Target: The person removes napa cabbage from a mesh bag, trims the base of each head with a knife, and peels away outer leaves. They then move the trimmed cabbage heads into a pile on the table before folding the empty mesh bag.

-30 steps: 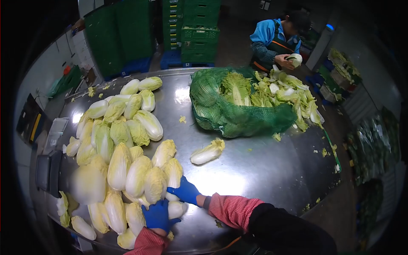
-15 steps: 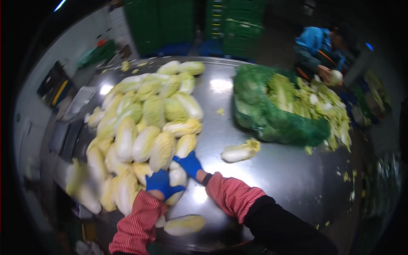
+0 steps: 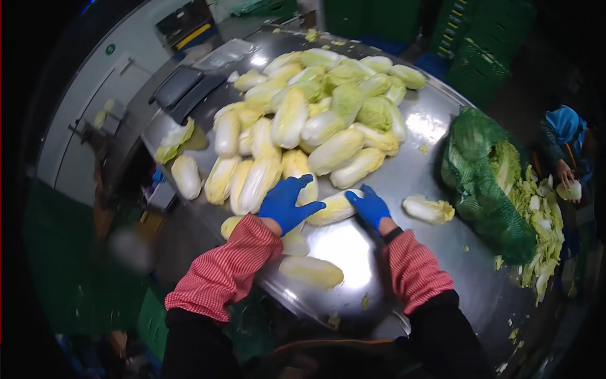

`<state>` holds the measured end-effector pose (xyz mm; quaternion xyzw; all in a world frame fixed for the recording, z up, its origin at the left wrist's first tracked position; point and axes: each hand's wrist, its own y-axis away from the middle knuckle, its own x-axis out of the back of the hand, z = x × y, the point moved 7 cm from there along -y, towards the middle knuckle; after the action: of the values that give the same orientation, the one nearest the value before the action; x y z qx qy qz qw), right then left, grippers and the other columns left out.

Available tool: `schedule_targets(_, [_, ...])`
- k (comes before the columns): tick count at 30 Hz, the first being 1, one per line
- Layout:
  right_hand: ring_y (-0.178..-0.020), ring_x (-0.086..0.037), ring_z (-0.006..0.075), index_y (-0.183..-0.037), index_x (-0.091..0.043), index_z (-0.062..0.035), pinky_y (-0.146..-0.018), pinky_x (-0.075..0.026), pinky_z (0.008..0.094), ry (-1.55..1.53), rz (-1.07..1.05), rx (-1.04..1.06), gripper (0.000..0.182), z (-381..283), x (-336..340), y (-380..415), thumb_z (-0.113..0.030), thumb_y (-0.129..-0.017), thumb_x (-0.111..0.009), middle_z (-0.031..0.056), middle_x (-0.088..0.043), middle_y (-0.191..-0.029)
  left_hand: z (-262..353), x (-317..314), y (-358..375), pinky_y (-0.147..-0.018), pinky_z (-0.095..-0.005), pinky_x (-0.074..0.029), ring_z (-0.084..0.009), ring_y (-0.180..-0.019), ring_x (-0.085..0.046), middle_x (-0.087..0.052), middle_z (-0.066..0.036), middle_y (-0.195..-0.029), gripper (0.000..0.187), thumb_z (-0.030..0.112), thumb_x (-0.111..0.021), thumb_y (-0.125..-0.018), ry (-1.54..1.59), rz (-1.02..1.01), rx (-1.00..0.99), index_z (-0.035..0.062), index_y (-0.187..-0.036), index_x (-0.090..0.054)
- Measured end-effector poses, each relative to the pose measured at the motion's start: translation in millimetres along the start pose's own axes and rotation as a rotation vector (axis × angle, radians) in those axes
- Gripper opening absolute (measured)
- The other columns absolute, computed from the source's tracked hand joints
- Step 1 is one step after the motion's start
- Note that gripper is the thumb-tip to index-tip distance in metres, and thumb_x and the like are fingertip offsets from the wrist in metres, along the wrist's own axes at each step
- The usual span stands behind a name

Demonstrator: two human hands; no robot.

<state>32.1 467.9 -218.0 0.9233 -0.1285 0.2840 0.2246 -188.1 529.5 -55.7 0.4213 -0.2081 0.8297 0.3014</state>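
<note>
Both my hands wear blue gloves. My left hand (image 3: 287, 203) rests with spread fingers at the near edge of the pile of napa cabbages (image 3: 290, 118), its thumb at the left end of one cabbage (image 3: 333, 208). At that cabbage's right end is my right hand (image 3: 370, 207), fingers apart and touching it. The cabbage lies between the two hands on the metal table (image 3: 404, 265). Nearer to me lies a single cabbage (image 3: 311, 271); another small one (image 3: 428, 209) is to the right of my right hand.
A green mesh sack (image 3: 470, 170) with cabbages stands at the right, beside a heap of loose leaves (image 3: 543, 221). Beyond it a person (image 3: 568, 142) holds a cabbage. Gray trays (image 3: 178, 86) are at the left edge; green crates (image 3: 476, 54) stand behind.
The view has turned, so the pile and sack appear shifted. My hands have moved apart, one toward each end of a cabbage that now lies crosswise.
</note>
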Motion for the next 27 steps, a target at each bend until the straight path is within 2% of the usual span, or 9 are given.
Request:
schedule_targets(4, [-0.121,-0.052,0.0361,-0.143,-0.028,0.0039,-0.100,-0.041,0.0397,0.234,-0.017,0.032,0.096,-23,8,106,-0.059,-0.079,-0.062,0.0262,-0.050,-0.132,17,16,94,-0.090,-0.0418,-0.045,-0.0338,-0.101,-0.058,-0.061,-0.014,-0.109,0.071,0.038,-0.080,-0.069,0.132,0.114,-0.150,0.0059,-0.127,-0.054])
schedule_targets(8, [-0.112,-0.057,0.0358,-0.145,-0.026,-0.0022,-0.091,-0.047,0.0417,0.173,-0.100,-0.056,0.097,-5,-12,150,-0.054,-0.075,-0.068,0.0241,-0.055,-0.125,31,-50,156,-0.095,-0.0457,-0.041,-0.0331,-0.117,-0.051,-0.051,-0.017,-0.130,0.086,0.033,-0.078,-0.069,-0.224,-0.232,-0.305,0.0132,-0.142,-0.038])
schedule_targets(13, [-0.111,-0.057,0.0362,-0.147,-0.023,-0.0070,-0.091,-0.047,0.0418,0.607,-0.120,0.108,0.103,-67,-6,152,-0.050,-0.070,-0.075,0.0237,-0.054,-0.123,29,-106,147,-0.086,-0.0434,-0.044,-0.0297,-0.113,-0.053,-0.051,-0.017,-0.129,0.087,0.028,-0.073,-0.070,-0.562,-0.262,-0.363,0.0167,-0.146,-0.031])
schedule_targets(15, [-0.109,-0.057,0.0381,-0.147,-0.024,-0.0083,-0.092,-0.047,0.0430,0.499,-0.111,0.209,0.102,-68,-19,139,-0.047,-0.068,-0.076,0.0255,-0.053,-0.123,19,-126,138,-0.085,-0.0427,-0.044,-0.0281,-0.112,-0.054,-0.052,-0.017,-0.126,0.086,0.026,-0.072,-0.071,-0.576,-0.325,-0.291,0.0176,-0.146,-0.030])
schedule_targets(18, [-0.108,-0.059,0.0319,-0.143,-0.031,-0.0029,-0.091,-0.048,0.0391,0.240,0.059,0.472,0.090,-40,-33,125,-0.038,-0.073,-0.074,0.0220,-0.054,-0.125,40,-85,138,-0.088,-0.0413,-0.044,-0.0293,-0.109,-0.056,-0.056,-0.017,-0.119,0.085,0.028,-0.072,-0.074,-0.268,-0.503,-0.100,0.0125,-0.146,-0.030])
schedule_targets(21, [-0.109,-0.057,0.0214,-0.139,-0.038,0.0012,-0.092,-0.046,0.0319,-0.657,-0.487,0.110,0.078,-15,-44,120,-0.031,-0.077,-0.072,0.0148,-0.056,-0.124,16,-75,134,-0.095,-0.0411,-0.044,-0.0268,-0.110,-0.057,-0.056,-0.015,-0.122,0.080,0.028,-0.074,-0.077,0.383,-0.339,-0.019,0.0041,-0.142,-0.033])
schedule_targets(23, [-0.106,-0.056,0.0159,-0.134,-0.045,0.0019,-0.091,-0.046,0.0284,-0.642,-0.460,0.111,0.067,-38,-26,128,-0.027,-0.080,-0.070,0.0095,-0.057,-0.121,0,-53,121,-0.096,-0.0403,-0.045,-0.0236,-0.110,-0.057,-0.055,-0.013,-0.125,0.074,0.025,-0.074,-0.079,0.988,-0.215,0.042,0.0027,-0.139,-0.036])
schedule_targets(24, [-0.105,-0.056,0.0163,-0.134,-0.044,0.0018,-0.091,-0.046,0.0287,-0.657,-0.484,0.154,0.066,-54,-21,126,-0.027,-0.080,-0.070,0.0096,-0.057,-0.121,-19,-42,120,-0.090,-0.0380,-0.050,-0.0197,-0.103,-0.060,-0.057,-0.009,-0.121,0.063,0.020,-0.073,-0.082,1.329,-0.169,0.293,0.0032,-0.134,-0.043])
schedule_targets(27, [-0.099,-0.059,0.0162,-0.134,-0.044,-0.0013,-0.082,-0.052,0.0303,-0.707,-0.555,0.152,0.062,-115,-10,115,-0.029,-0.084,-0.068,0.0090,-0.058,-0.116,-74,4,88,-0.091,-0.0412,-0.050,-0.0248,-0.105,-0.060,-0.060,-0.011,-0.115,0.058,0.032,-0.071,-0.083,1.630,-0.044,0.655,0.0095,-0.131,-0.047])
